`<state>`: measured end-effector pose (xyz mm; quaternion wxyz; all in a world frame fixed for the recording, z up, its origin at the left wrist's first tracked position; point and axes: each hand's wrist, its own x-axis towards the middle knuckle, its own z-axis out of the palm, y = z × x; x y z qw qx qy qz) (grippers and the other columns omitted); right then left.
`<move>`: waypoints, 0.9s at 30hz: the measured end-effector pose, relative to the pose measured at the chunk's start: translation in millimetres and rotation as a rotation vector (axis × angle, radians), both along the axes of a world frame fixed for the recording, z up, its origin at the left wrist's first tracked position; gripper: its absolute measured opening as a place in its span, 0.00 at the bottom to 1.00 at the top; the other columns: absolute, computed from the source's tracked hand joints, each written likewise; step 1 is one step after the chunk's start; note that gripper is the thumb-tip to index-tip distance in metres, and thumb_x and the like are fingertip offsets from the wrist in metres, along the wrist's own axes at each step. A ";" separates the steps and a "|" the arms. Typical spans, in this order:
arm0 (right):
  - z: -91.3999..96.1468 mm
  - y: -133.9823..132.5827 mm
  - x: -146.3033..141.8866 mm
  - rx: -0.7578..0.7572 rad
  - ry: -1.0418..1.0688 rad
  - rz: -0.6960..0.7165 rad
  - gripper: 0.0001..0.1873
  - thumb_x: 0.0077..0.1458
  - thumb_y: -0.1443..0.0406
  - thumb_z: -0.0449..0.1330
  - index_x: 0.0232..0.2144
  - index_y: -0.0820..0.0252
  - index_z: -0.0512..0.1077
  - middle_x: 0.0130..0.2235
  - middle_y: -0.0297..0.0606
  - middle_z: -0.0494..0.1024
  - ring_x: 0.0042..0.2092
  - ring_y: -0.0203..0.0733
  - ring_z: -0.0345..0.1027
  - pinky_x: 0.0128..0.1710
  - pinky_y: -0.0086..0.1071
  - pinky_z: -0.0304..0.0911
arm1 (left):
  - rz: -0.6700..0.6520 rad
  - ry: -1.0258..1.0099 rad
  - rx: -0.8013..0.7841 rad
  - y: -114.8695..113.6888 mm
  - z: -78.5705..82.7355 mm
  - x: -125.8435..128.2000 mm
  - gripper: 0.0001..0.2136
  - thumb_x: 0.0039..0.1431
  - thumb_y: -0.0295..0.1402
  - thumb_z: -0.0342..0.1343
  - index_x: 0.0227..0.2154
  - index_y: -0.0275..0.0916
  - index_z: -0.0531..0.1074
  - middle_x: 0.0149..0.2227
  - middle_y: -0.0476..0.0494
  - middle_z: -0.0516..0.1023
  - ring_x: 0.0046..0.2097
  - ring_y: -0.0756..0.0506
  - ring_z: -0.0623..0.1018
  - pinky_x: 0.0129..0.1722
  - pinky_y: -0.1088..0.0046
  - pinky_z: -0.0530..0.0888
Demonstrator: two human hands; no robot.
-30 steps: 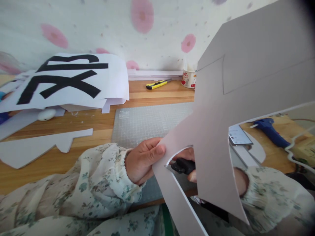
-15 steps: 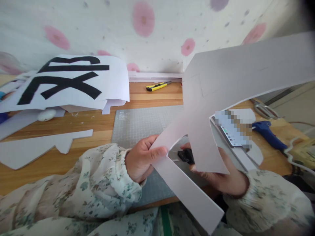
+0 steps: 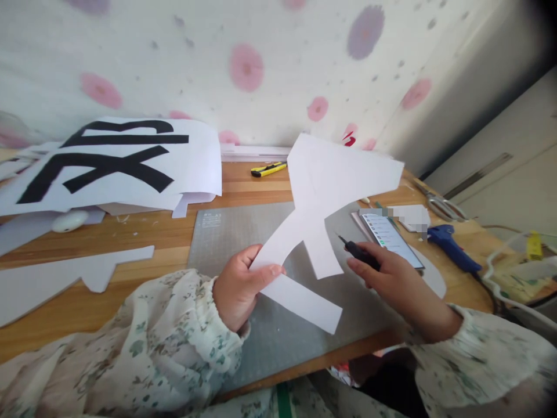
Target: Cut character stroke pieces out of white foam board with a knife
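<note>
My left hand [image 3: 239, 287] pinches a white foam board cutout [image 3: 331, 180] between thumb and fingers, near where two of its strips meet. The cutout is tilted up above the grey cutting mat [image 3: 237, 235], with its wide end toward the wall. Over the mat's right side, my right hand [image 3: 398, 278] is closed around a black craft knife [image 3: 363, 255]. The thin blade points up and left, toward the cutout's short leg, with a gap between them.
A printed sheet with black characters [image 3: 126, 165] and a white cut piece [image 3: 56, 278] lie left. A yellow utility knife [image 3: 268, 169] rests by the wall. At right are a phone [image 3: 387, 235], a blue glue gun [image 3: 452, 247] with its cord, and scissors [image 3: 444, 203].
The cutout has swung down and away from my face, lower over the mat. My right hand with the craft knife has come out from behind it to the right. The view has shifted slightly.
</note>
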<state>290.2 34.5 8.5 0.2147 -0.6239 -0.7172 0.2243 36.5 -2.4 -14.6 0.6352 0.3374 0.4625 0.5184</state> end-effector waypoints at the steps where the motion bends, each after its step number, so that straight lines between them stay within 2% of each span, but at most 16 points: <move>1: 1.7 -0.9 -1.4 -0.033 0.054 -0.009 0.19 0.51 0.52 0.58 0.39 0.58 0.75 0.34 0.40 0.80 0.34 0.48 0.74 0.32 0.36 0.66 | 0.015 0.037 0.011 0.7 -1.6 -0.4 0.16 0.37 0.42 0.70 0.24 0.36 0.73 0.22 0.48 0.74 0.24 0.49 0.72 0.25 0.74 0.66; 4: 9.0 -8.0 -10.4 -0.167 0.270 -0.019 0.20 0.50 0.51 0.60 0.36 0.60 0.74 0.24 0.33 0.73 0.23 0.38 0.66 0.22 0.31 0.59 | 0.033 0.126 0.047 1.4 -7.1 -2.1 0.16 0.40 0.43 0.69 0.26 0.36 0.72 0.23 0.48 0.75 0.25 0.49 0.72 0.25 0.73 0.66; 6: 12.9 -14.3 -18.8 -0.230 0.435 -0.013 0.20 0.50 0.50 0.60 0.34 0.61 0.73 0.20 0.29 0.68 0.21 0.34 0.61 0.20 0.28 0.56 | 0.037 0.164 0.070 0.7 -10.9 -3.3 0.17 0.41 0.43 0.68 0.26 0.37 0.72 0.23 0.48 0.75 0.25 0.48 0.72 0.25 0.73 0.66; 11: 12.6 -23.1 -38.4 -0.310 0.699 -0.024 0.20 0.46 0.51 0.65 0.30 0.63 0.71 0.22 0.31 0.72 0.19 0.30 0.59 0.19 0.26 0.52 | 0.036 0.234 0.101 -2.1 -18.8 -6.1 0.17 0.42 0.43 0.69 0.28 0.37 0.72 0.24 0.49 0.75 0.25 0.49 0.72 0.24 0.75 0.64; 15: 9.8 -22.3 -46.3 -0.333 0.783 -0.066 0.20 0.42 0.53 0.68 0.28 0.62 0.70 0.19 0.29 0.70 0.19 0.30 0.59 0.19 0.26 0.51 | 0.064 0.129 0.100 -0.3 -16.9 -3.8 0.16 0.40 0.41 0.71 0.25 0.36 0.72 0.20 0.52 0.71 0.23 0.53 0.68 0.22 0.79 0.61; 21: 10.2 -19.3 -50.0 -0.297 0.833 -0.084 0.19 0.41 0.54 0.69 0.28 0.63 0.70 0.19 0.29 0.71 0.19 0.30 0.59 0.19 0.26 0.52 | 0.110 -0.083 0.088 2.1 -4.1 2.1 0.20 0.40 0.49 0.68 0.22 0.36 0.72 0.21 0.48 0.74 0.23 0.52 0.70 0.23 0.78 0.67; 27: 5.8 -16.6 -51.4 -0.224 0.885 -0.101 0.20 0.41 0.54 0.70 0.28 0.62 0.70 0.20 0.29 0.71 0.20 0.31 0.60 0.20 0.26 0.54 | 0.119 -0.145 0.064 2.5 -2.2 2.4 0.17 0.36 0.39 0.72 0.27 0.36 0.75 0.22 0.52 0.73 0.25 0.54 0.72 0.24 0.80 0.70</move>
